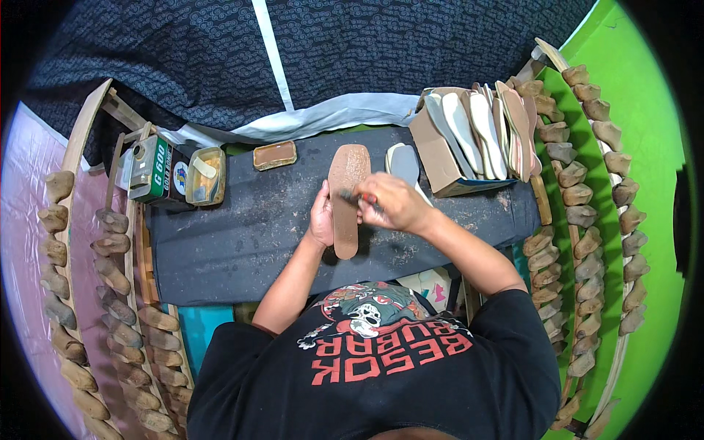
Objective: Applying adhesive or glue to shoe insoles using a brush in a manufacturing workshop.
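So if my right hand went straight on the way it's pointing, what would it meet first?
Likely the brown shoe insole in your left hand, though exact depth is unclear.

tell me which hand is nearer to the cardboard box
Right. The right hand, holding a brush over the brown sole, is left of the box and nearer the person; the left hand, holding the sole, is farther left.

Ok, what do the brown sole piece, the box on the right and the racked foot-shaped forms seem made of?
Brown sole piece: perhaps rubber, foam or leatherboard; its lower half is smooth and matte, its upper half glossy as if wet.
Box: cardboard, by its plain, matte brown panel.
Foot-shaped forms: probably wood, bare and dull, by their uneven brown tones.
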The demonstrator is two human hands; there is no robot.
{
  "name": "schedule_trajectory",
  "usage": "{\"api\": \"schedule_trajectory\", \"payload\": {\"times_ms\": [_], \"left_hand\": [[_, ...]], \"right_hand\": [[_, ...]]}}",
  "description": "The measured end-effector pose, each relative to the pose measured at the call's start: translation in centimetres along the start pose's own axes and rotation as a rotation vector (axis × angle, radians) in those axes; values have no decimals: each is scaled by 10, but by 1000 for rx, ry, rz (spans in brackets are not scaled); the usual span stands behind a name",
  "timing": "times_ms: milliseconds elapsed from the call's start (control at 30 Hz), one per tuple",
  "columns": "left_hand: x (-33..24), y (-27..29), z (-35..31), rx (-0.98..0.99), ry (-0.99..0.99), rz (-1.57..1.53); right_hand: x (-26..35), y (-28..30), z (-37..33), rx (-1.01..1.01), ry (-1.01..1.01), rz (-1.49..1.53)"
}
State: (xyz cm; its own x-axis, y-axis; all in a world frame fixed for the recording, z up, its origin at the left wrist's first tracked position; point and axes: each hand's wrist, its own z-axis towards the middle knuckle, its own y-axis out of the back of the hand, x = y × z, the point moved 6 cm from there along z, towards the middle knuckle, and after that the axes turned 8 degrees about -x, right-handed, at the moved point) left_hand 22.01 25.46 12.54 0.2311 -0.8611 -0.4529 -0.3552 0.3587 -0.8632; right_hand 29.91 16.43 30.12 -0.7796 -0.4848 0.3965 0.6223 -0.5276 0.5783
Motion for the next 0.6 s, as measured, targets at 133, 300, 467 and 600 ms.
{"api": "schedule_trajectory", "payload": {"times_ms": [133,300,467,600], "left_hand": [[-5,6,1,-117,-22,-22],[1,-4,11,51,49,55],[2,4,11,63,64,-2],[-8,-7,2,-341,1,-100]], "right_hand": [[-2,4,3,-27,-22,1],[-43,35,26,-243,-185,-127],[-12,18,22,-162,73,-210],[5,-10,10,-14,-7,23]]}}
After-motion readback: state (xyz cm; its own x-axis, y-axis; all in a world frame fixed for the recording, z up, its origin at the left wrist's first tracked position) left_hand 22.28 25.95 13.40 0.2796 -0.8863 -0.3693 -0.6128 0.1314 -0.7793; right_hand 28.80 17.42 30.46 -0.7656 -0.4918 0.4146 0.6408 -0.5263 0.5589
